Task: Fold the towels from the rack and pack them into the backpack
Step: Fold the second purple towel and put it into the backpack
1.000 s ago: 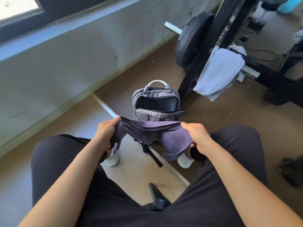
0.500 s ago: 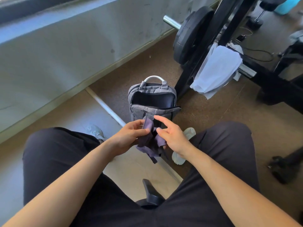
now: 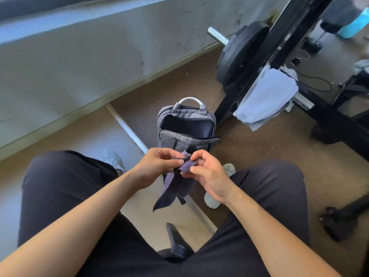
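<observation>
1. Stage: folding of the first towel is under way, and nothing is packed as far as can be seen.
2. The purple towel [image 3: 169,188] hangs as a narrow doubled strip between the knees, above the floor [image 3: 249,156] and in front of the backpack [image 3: 179,139].
3. The left hand [image 3: 157,166] and right hand [image 3: 211,176] are together, each pinching the towel's gathered top edge.
4. The backpack stands on the floor with its main compartment unzipped. The interior looks dark, with no towel visible in it.
5. Remaining: a white towel [image 3: 267,94] is still draped over the bar of the rack [image 3: 289,23]. It has yet to be fetched, folded and packed.
6. Change: one second ago the hands were apart and the purple towel was stretched wide between them. They have since met, bringing its ends together for the first fold.
</observation>
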